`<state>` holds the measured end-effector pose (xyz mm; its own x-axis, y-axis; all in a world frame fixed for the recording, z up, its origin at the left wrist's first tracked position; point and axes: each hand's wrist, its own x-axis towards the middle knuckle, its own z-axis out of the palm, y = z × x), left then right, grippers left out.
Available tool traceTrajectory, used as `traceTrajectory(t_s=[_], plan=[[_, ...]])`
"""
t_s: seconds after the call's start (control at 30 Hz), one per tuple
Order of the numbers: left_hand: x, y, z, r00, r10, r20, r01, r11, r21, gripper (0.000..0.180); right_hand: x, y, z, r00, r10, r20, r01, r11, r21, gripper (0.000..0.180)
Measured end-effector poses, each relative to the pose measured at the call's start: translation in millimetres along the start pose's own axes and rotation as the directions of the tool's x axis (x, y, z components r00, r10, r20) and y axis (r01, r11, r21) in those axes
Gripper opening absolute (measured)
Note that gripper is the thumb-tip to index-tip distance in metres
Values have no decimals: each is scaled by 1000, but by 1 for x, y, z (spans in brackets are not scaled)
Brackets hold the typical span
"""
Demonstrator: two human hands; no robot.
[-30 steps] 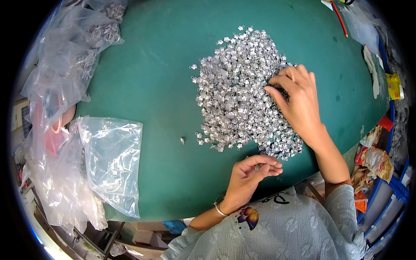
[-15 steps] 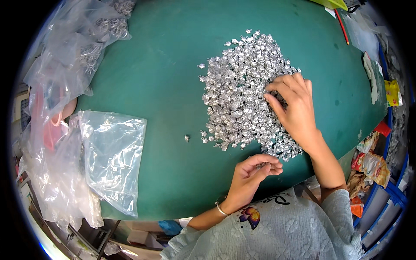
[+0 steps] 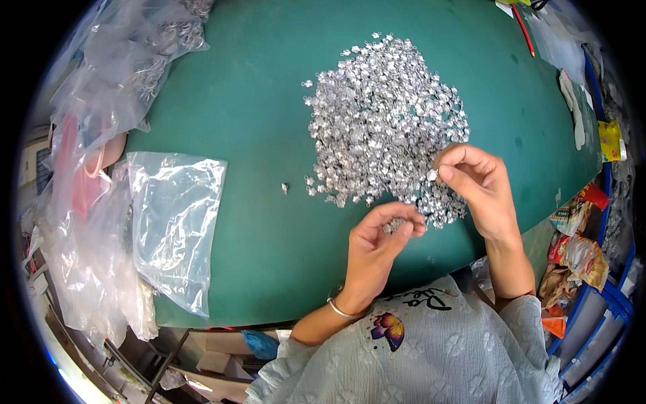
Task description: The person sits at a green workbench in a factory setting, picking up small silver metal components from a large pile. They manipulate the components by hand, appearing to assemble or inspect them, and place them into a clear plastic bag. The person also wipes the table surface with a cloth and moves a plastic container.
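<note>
Right grip point(image 3: 482, 185) pinched; left grip point(image 3: 374, 241) curled, apparently cupped.

Deep green worktop point(image 3: 256, 81), silver-grey heap of charms point(image 3: 383, 121), colourless bag point(image 3: 175, 229) along the left edge, pink container point(image 3: 112, 149) beyond that edge, red pencil point(image 3: 523, 32) near the far right corner, yellow packet point(image 3: 609, 141) past the right edge, pale grey-blue top point(image 3: 464, 363) patterned with clovers, purple-and-orange butterfly print point(image 3: 388, 330).

The green table point(image 3: 256, 87) I'm watching from afar carries a broad pile of small silvery flower-shaped pieces point(image 3: 383, 121), a stray piece point(image 3: 284, 188) to its left, and, I see, a flat clear plastic bag point(image 3: 176, 229) and a red pencil-like stick point(image 3: 523, 30) upper right
</note>
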<state>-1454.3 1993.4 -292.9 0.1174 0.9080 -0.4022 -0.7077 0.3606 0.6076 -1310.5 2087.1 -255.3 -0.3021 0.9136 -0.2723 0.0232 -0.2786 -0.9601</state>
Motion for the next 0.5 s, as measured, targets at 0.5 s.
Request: traceTrajectory(t_s=[0.5], plan=[[-18, -9, 44, 993, 118, 28, -118, 993, 22, 18, -65, -5, -10, 988, -55, 143, 35, 990, 138, 6]])
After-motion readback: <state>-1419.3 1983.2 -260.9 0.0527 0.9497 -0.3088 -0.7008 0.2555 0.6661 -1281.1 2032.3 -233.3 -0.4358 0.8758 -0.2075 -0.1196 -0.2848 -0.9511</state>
